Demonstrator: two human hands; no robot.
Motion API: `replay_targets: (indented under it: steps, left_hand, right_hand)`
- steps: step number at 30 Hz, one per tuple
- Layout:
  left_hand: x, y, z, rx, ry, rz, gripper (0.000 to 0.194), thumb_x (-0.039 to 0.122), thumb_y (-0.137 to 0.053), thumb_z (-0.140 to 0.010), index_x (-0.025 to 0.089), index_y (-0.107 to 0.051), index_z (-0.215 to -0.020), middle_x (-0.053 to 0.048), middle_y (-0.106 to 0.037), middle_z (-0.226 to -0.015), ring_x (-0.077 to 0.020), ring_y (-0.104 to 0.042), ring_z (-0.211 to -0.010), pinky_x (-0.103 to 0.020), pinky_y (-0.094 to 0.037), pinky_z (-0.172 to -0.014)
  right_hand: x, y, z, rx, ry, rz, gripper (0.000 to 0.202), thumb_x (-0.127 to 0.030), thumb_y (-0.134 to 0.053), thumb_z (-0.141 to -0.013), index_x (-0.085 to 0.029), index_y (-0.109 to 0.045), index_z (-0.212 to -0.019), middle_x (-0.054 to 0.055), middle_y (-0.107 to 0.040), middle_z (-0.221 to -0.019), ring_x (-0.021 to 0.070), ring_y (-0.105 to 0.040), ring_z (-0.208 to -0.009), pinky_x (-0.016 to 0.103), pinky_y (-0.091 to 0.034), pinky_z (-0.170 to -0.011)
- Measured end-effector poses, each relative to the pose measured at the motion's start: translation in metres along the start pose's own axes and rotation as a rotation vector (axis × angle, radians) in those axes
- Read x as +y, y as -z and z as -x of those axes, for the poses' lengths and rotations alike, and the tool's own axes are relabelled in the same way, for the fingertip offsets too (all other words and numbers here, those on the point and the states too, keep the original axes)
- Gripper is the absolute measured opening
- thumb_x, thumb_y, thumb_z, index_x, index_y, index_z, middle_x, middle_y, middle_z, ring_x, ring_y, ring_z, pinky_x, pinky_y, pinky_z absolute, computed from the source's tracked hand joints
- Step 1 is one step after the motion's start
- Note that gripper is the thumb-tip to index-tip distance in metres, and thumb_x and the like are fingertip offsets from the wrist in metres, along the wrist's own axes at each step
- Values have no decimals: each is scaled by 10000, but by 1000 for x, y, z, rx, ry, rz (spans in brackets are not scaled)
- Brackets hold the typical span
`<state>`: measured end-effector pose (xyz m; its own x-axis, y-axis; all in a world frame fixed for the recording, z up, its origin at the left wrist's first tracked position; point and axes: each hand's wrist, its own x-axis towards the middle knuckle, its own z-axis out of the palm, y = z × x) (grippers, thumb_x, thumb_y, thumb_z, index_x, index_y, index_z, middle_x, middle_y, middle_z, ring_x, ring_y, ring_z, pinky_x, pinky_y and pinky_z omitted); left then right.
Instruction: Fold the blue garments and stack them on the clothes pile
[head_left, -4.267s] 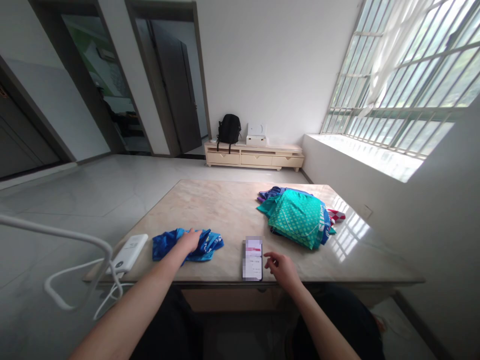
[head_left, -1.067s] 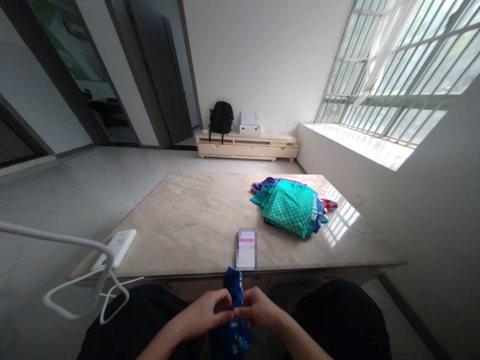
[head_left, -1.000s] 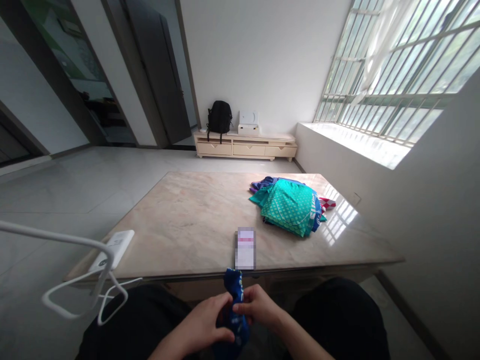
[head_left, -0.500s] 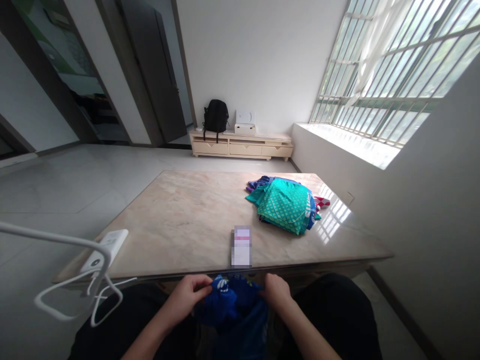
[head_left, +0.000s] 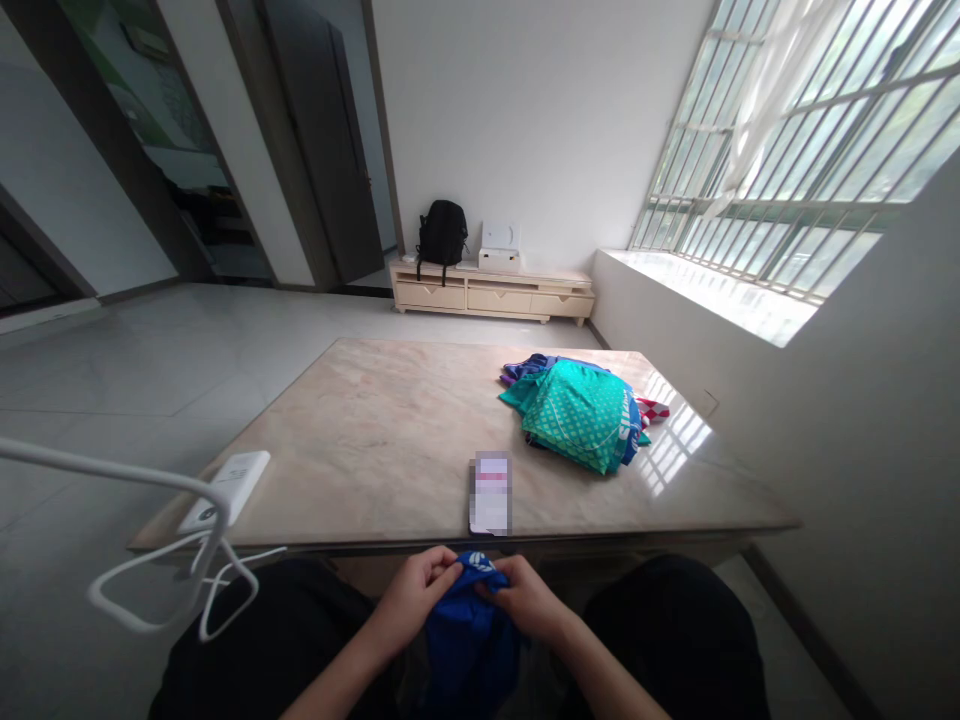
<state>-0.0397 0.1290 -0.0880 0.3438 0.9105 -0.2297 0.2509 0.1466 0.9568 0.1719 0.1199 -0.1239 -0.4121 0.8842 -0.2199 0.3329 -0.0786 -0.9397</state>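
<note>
At bottom centre, the left hand (head_left: 418,597) and right hand (head_left: 525,598) pinch the blue cloth (head_left: 472,625), its lower folds dark and indistinct. The phone (head_left: 490,495) has a pixelated screen.

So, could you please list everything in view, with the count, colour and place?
cloth: one, blue, bottom centre
table: one, beige, centre
phone: one, pale-screened, near edge
clothes pile: one, mostly green, table's right
power bank: one, white, table's left
cable: count unclear, white, front left
cabinet: one, cream, far wall
backpack: one, black, on cabinet
box: one, white, on cabinet
door: at least one, dark, back left
window: one, white-barred, right
curtain: one, white, at window
left hand: one, bare, on cloth
right hand: one, bare, on cloth
legs: two, black-clothed, bottom
</note>
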Motion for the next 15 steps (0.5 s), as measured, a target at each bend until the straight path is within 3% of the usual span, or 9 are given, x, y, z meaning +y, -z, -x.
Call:
replay_targets:
  steps: [4, 7, 10, 13, 15]
  left_hand:
    - [-4, 10, -5, 83, -19, -90, 505, 667, -486, -877, 175, -601, -865, -13, -653, -714, -194, -592, -666, -264, -411, -608]
    - [-2, 11, -1, 114, -51, -231, 434, 597, -498, -915, 189, -617, -828, 8, -606, -668, -198, -577, -665, -271, -372, -632]
    - [4, 3, 7, 88, -92, -345, 341, 539, -570, -911, 211, -660, -937, 12, -618, -700, -202, -580, -675, -279, -372, -663]
    - [9, -10, 13, 14, -177, -439, 466, 454, -759, -773, 255, -630, -1174, -22, -681, -989, -226, -627, -859, -279, -436, -773]
    - [10, -18, 14, -26, -232, -532, 519, 309, -776, -720, 271, -609, -1210, -39, -658, -1168, -241, -621, -1034, -280, -449, -882]
  right_hand:
    - [-5, 29, 2, 197, 8, 220, 89, -207, -671, -708, -177, -662, -624, -13, -573, -596, 158, -502, -629, 268, -333, -622]
    - [-11, 35, 7, 297, 44, 332, 106, -136, -616, -685, -204, -693, -708, 14, -668, -704, 192, -571, -715, 280, -342, -686]
    - [-14, 25, 10, 287, 106, 374, 142, -116, -553, -720, -208, -657, -690, -8, -657, -670, 155, -559, -647, 249, -336, -639]
    - [-13, 9, 11, 233, 170, 401, 144, -100, -558, -698, -202, -570, -597, -44, -571, -566, 118, -485, -552, 234, -290, -565]
    - [-10, 0, 11, 203, 204, 424, 150, -82, -582, -654, -199, -540, -569, -52, -560, -552, 109, -477, -546, 231, -278, -560]
